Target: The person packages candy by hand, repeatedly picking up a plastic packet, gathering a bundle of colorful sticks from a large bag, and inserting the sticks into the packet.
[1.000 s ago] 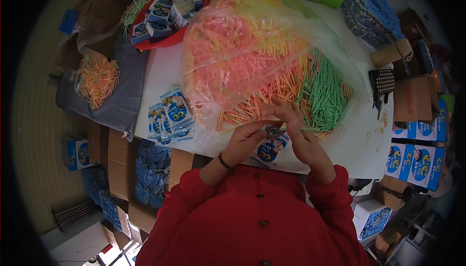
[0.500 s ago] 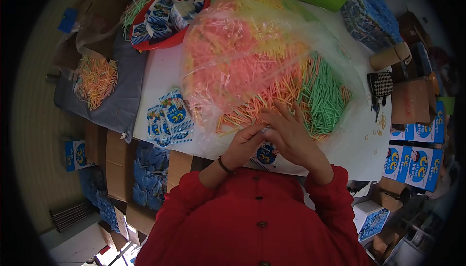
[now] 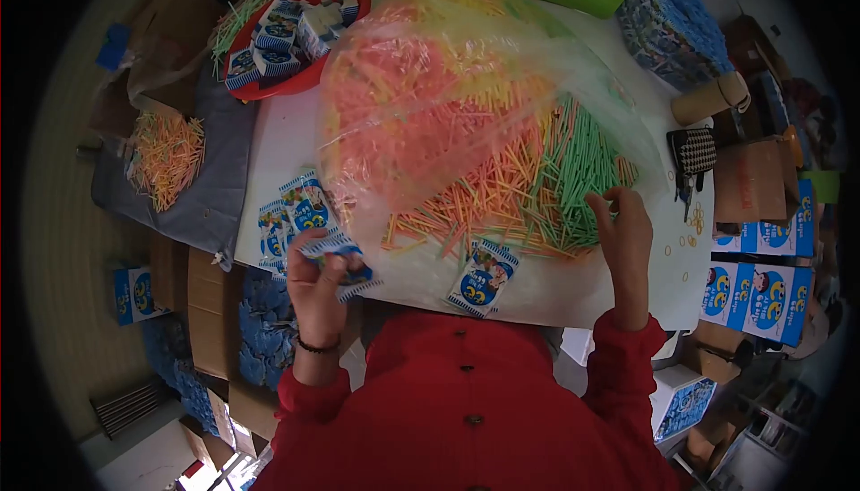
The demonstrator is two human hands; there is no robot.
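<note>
— Right, left hand [image 3: 318,287] first: what is it doing?
— It is gripping a blue-and-white packet [image 3: 348,267], with the fingers folded over its lower half, at the near left corner of the white table [image 3: 573,289]. The packet is sitting just beside the fanned packet stack [image 3: 296,209]. I cannot tell whether they are touching.
— Why the grip low down?
— My reading is that holding the bottom is leaving the upper end free and clear of the stack.
— And the right hand [image 3: 624,236]?
— It is reaching out to the green sticks [image 3: 582,164], palm down, with the fingers curled and their tips among the sticks. I cannot tell whether it is pinching any, because the fingertips are hiding the contact.
— Where are the sticks lying?
— They are spilling from the clear plastic bag [image 3: 430,70], whose mouth is lying open toward the person. So the orange sticks [image 3: 475,200] and the green ones are fanning onto the table within arm's reach, while a pink mass is bulging inside under the film.
— Anything between the hands?
— One loose packet [image 3: 482,278] is lying flat near the table's front edge, well apart from both hands.
— Surroundings?
— A red basin [image 3: 309,81] of small boxes is standing at the far left. A grey cloth [image 3: 224,159] is carrying a smaller stick heap [image 3: 166,155]. Rubber bands [image 3: 685,242] are lying scattered beside the right hand, near a checked pouch [image 3: 692,150].
</note>
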